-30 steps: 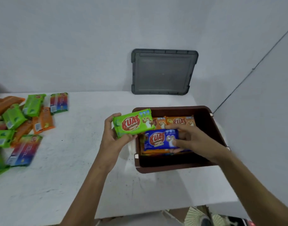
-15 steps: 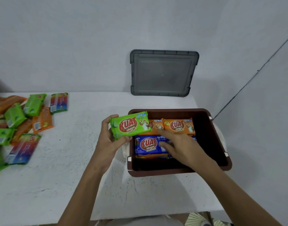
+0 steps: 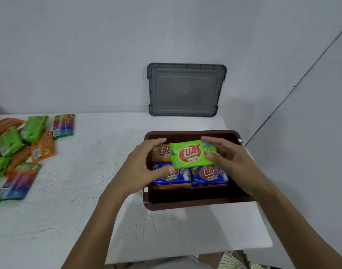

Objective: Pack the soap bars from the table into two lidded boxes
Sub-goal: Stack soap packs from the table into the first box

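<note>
A green soap bar hovers over the back half of the open brown box, near the table's right edge. My left hand holds the bar's left end between fingers and thumb. My right hand pinches its right end, thumb on the wrapper's face. Inside the box, two blue soap bars lie side by side in the front row on top of other bars. An orange soap bar shows at the back left, partly hidden under the green one.
A grey lid leans upright against the wall behind the box. A loose pile of soap bars in green, orange and rainbow wrappers lies on the white table at far left. The table ends just right of the box.
My left hand has carried the green bar rightward from beside the box to above its back row. My right hand left the blue bar and took the green bar's right end.
</note>
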